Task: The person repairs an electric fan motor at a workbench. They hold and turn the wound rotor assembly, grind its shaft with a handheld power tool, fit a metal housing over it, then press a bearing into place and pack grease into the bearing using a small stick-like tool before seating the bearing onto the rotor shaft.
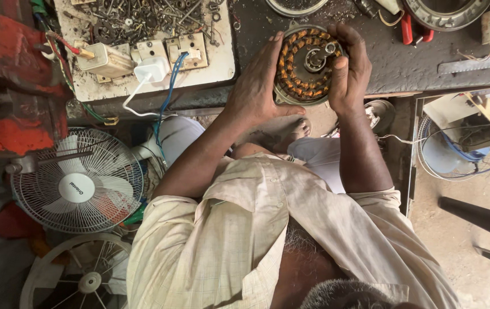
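A round fan motor with orange-brown copper windings and a metal hub in its middle rests at the front edge of a dark workbench. My left hand cups its left side, fingers straight up along the rim and thumb under its lower edge. My right hand wraps the right side, fingers curled over the top rim and thumb pressed on the windings near the hub. Both forearms reach up from my pale checked shirt.
A white board at left carries loose screws and nuts, switch sockets and a white plug adapter with a blue cable. Red-handled pliers and a metal cover ring lie behind. Table fans stand on the floor left.
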A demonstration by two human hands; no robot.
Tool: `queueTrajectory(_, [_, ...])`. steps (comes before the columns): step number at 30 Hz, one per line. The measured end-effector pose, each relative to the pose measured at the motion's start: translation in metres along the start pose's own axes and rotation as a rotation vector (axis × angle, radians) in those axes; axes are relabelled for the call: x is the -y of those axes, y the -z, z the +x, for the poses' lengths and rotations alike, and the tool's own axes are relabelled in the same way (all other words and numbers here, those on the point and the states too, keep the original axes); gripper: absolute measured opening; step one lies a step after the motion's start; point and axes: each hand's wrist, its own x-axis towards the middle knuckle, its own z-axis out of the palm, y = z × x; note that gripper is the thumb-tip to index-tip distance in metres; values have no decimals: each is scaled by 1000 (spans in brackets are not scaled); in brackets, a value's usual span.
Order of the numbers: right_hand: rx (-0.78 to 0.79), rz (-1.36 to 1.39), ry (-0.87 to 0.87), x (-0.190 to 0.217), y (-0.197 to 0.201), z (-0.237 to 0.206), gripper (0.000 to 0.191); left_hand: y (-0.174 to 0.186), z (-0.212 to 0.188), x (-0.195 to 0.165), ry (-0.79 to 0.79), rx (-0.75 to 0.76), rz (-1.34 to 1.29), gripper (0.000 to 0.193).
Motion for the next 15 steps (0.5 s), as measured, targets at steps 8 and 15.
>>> queueTrajectory(8, [10,15,11,-6,2,-5,85,-4,-3,1,3,2,51,149])
queueTrajectory(15, [-108,90,5,-41,7,-7,77,-5,0,0,8,17,67,150])
